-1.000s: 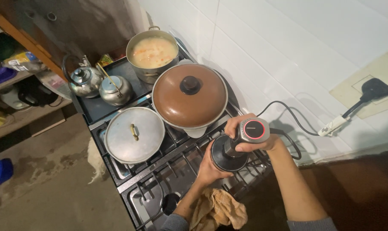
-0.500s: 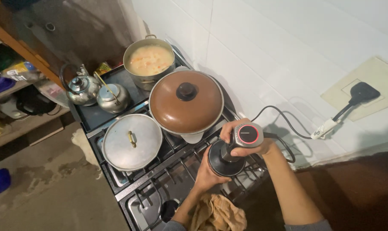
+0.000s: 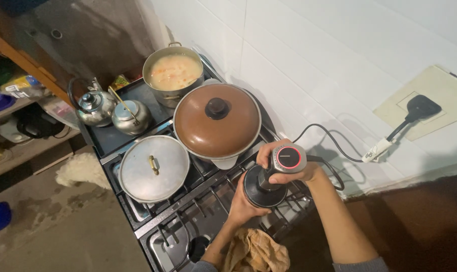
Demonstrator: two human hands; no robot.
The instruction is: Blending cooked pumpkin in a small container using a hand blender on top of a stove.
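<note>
Here, at the stove's front:
Hands: right hand (image 3: 289,168) wrapped the hand blender (image 3: 276,171) at its top; left hand (image 3: 243,204) clasped its wide black base from below.
Handling: likely stiff, top-heavy, smooth plastic; best gripped on the body, the cord (image 3: 334,138) trailing right.
Packages: coloured packets on the shelf (image 3: 17,88) far left, too blurred to describe.
Beyond hands: brown-lidded pan (image 3: 217,121), soup pot (image 3: 173,73).
</note>
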